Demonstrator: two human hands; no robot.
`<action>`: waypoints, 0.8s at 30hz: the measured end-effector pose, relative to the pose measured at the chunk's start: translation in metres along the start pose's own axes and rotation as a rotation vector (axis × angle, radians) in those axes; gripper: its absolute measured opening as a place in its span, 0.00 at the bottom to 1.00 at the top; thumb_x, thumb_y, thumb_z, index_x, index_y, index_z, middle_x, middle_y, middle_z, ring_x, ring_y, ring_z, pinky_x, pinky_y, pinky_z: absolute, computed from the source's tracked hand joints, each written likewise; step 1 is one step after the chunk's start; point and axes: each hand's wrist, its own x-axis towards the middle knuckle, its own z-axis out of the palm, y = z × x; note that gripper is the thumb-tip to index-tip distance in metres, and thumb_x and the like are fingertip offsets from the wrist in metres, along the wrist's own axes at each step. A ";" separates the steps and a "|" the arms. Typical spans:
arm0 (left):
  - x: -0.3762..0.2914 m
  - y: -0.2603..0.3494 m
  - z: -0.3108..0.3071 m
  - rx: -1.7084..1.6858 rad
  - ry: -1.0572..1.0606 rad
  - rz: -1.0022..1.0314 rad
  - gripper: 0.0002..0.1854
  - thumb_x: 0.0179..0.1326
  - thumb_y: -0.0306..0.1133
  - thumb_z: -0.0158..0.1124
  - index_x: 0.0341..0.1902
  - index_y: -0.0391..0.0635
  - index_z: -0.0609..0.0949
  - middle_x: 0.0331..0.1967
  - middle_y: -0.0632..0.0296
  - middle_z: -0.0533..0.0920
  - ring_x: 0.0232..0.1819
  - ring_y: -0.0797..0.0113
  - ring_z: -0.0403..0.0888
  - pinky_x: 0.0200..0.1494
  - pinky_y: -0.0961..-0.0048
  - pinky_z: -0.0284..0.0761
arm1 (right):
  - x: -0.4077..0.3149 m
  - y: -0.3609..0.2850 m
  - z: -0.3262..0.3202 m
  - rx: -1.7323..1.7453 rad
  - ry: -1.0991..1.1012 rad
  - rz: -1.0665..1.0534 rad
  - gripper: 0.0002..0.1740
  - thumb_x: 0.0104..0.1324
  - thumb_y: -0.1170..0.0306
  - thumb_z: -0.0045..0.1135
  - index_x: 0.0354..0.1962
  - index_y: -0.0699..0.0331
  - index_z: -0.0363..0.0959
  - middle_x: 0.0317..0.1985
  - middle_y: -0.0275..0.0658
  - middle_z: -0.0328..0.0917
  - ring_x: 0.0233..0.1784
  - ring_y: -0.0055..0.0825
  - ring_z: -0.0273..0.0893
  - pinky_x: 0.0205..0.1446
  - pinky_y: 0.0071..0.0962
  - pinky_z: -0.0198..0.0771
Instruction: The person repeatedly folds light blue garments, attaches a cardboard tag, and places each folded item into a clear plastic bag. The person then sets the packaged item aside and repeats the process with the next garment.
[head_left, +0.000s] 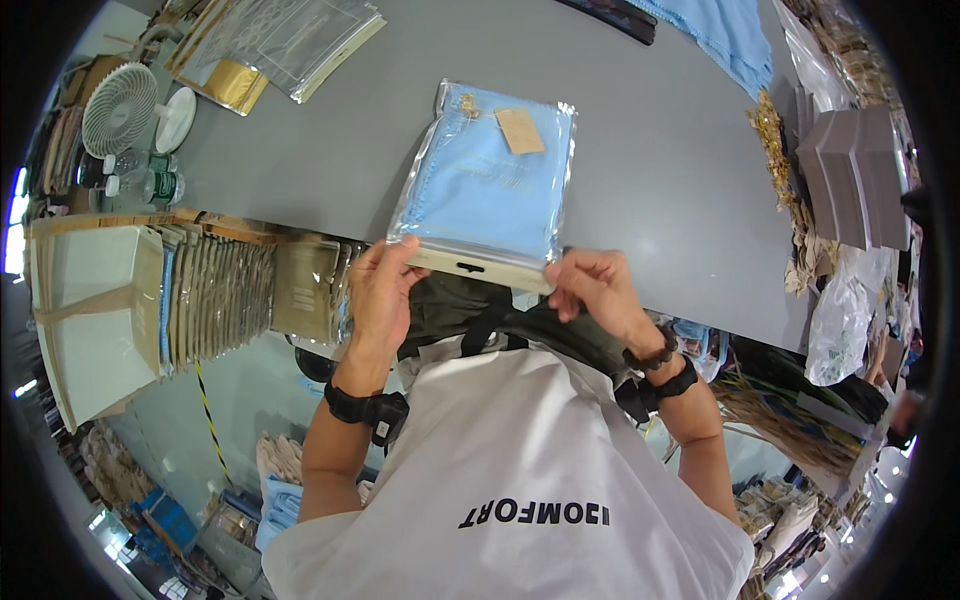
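Note:
A clear plastic bag (491, 180) with folded light-blue fabric inside lies partly on the grey table (675, 172), its cream top strip with a hanger slot towards me. A small tan tag and a gold-coloured piece show at its far end. My left hand (386, 289) pinches the strip's left corner between thumb and fingers. At the right corner, my right hand (592, 289) grips the strip's edge with thumb and curled fingers. Flat clear bags with cream strips (322, 45) lie at the far left, over a gold packet (232, 84).
On the left stand a white fan (120, 110), plastic bottles (146, 186) and a box of packed bags (217, 292). To the right are gold tassels (771, 150), tan tags (802, 255), grey-brown card stacks (855, 180) and a crumpled plastic bag (844, 322). Blue fabric (720, 37) lies at the far right.

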 end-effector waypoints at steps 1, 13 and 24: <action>0.000 -0.001 0.000 0.009 -0.049 -0.060 0.08 0.71 0.32 0.69 0.38 0.39 0.87 0.39 0.61 0.89 0.41 0.71 0.87 0.49 0.69 0.83 | 0.005 -0.001 -0.002 0.018 0.048 0.034 0.14 0.78 0.67 0.61 0.38 0.69 0.85 0.24 0.33 0.81 0.24 0.16 0.78 0.28 0.20 0.74; 0.000 0.018 0.018 0.049 -0.339 0.024 0.21 0.75 0.44 0.66 0.50 0.32 0.86 0.33 0.58 0.88 0.30 0.74 0.83 0.35 0.74 0.79 | 0.015 -0.091 0.014 -1.086 -0.012 -0.993 0.18 0.64 0.73 0.70 0.52 0.62 0.83 0.40 0.41 0.86 0.41 0.40 0.85 0.42 0.33 0.80; -0.051 -0.103 -0.141 0.434 0.384 0.131 0.13 0.78 0.39 0.65 0.44 0.40 0.79 0.26 0.65 0.81 0.20 0.77 0.74 0.22 0.75 0.70 | 0.011 -0.027 -0.001 -0.868 -0.024 -0.741 0.10 0.68 0.73 0.70 0.47 0.63 0.86 0.36 0.41 0.86 0.29 0.38 0.83 0.33 0.33 0.78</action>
